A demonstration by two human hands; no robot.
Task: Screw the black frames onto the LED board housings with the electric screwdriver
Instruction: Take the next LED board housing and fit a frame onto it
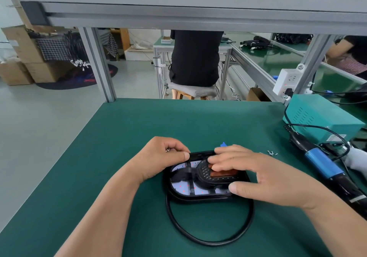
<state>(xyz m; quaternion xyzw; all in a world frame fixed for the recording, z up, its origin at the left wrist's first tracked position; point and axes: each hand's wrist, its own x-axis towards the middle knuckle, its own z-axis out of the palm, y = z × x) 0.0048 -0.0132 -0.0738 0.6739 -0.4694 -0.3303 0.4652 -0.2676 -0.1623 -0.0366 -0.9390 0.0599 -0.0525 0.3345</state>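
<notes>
A black oval LED board housing (184, 189) lies on the green bench mat, its white board with red dots showing through the black frame (200, 154) laid over it. My left hand (162, 157) has its fingers curled around small screws (167, 150), and its thumb presses the frame's far left edge. My right hand (256, 174) lies over the housing's right half, fingers flat on the raised black and brown centre part (214, 174), thumb on the near rim. The blue electric screwdriver (322, 164) lies on the mat to the right, held by neither hand.
A loose black ring (208, 242) loops on the mat in front of the housing. Several loose screws (272, 153) lie right of my hands. A teal power box (321, 115) with cables stands at the right edge. A person sits at the bench ahead.
</notes>
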